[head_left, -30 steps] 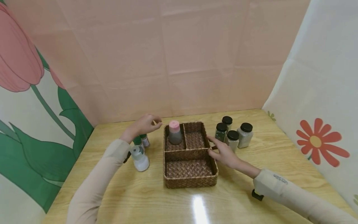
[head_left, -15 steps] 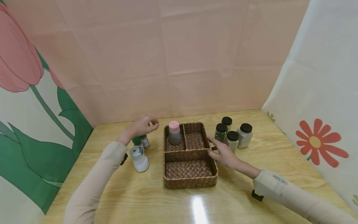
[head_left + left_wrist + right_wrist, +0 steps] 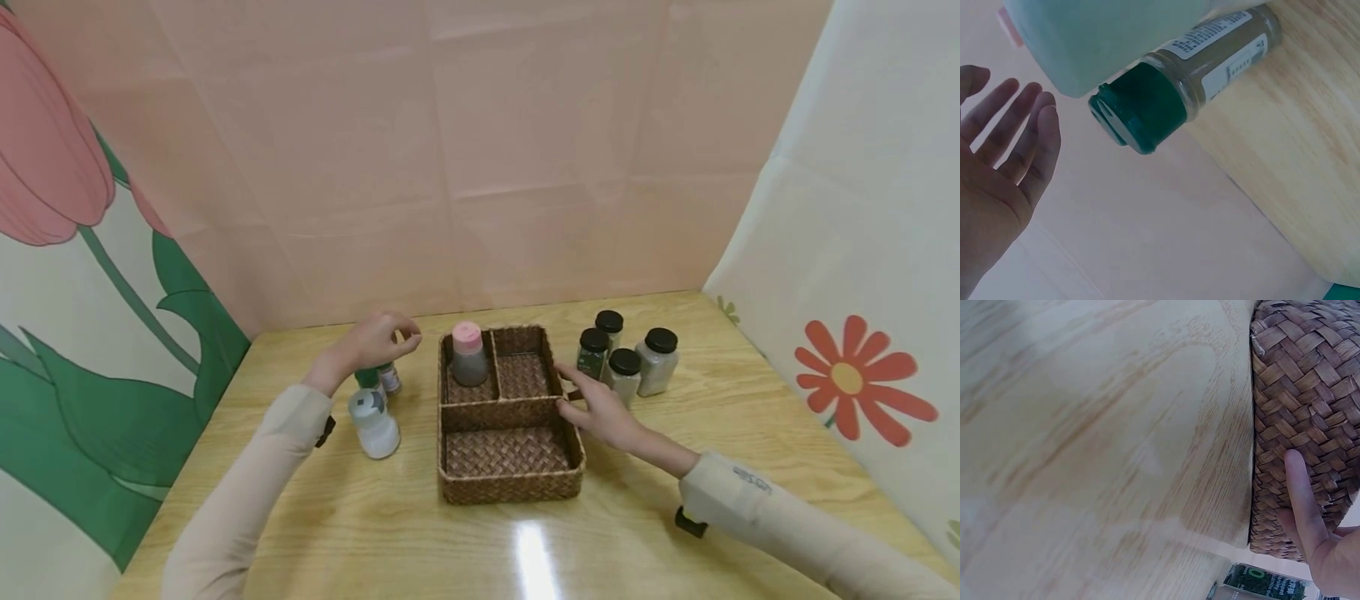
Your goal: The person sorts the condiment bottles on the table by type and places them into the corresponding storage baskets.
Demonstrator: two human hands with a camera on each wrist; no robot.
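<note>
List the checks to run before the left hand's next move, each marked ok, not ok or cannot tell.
1. Basket upright, right hand touching its side: ok.
2. Pink-capped bottle upright in the back left compartment: ok.
3. Front compartment free: ok, nothing in it.
4. Left hand holding a bottle: not ok, it holds nothing.
5. Green-capped bottles fully visible from the head: not ok, partly hidden.
6. White bottle tightly closed: cannot tell.

L hand (image 3: 1004,169) w/ fingers loosely bent is apart fr green-capped btl (image 3: 1188,81), pale-green container (image 3: 1113,37) nr both
</note>
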